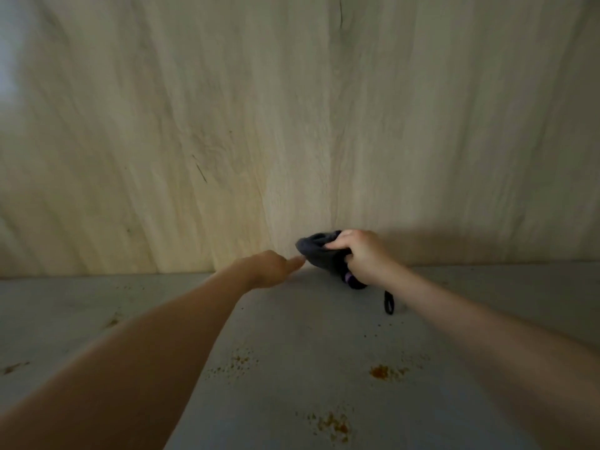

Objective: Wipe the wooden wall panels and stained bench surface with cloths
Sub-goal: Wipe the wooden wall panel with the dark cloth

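A pale wooden wall panel fills the upper half of the view. Below it runs a grey bench surface with orange-brown stains. My right hand grips a bunched dark grey cloth at the foot of the panel, where wall meets bench. A short dark loop hangs from the cloth onto the bench. My left hand reaches in from the left, its fingertip touching the cloth's left edge; its other fingers are hidden behind the hand.
More orange-brown specks lie on the bench at the front and far left. The panel has a thin dark crack near the top and a small dark scratch.
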The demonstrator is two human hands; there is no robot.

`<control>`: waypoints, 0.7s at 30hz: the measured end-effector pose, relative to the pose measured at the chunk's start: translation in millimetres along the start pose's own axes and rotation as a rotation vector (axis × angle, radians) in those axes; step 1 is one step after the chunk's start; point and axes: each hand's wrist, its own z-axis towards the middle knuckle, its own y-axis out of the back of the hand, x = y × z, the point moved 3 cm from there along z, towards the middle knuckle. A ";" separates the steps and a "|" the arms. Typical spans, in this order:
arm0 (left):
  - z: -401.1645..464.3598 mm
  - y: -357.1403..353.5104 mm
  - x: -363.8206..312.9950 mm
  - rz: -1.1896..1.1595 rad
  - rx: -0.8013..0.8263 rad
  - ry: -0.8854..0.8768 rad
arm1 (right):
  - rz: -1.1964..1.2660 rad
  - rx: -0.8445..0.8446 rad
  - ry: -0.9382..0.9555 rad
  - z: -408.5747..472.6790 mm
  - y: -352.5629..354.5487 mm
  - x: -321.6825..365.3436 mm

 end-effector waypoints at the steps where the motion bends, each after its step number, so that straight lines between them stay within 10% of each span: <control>1: -3.0 3.8 -5.0 -0.290 0.002 0.006 | 0.063 -0.031 0.006 1.6 6.3 11.0; 8: -12.7 48.2 9.6 -1.134 -0.289 -0.016 | 0.164 -0.156 0.134 23.3 5.1 79.5; 21: -45.0 201.5 1.6 -1.291 -1.045 0.024 | 0.160 -0.693 0.135 76.5 137.1 143.2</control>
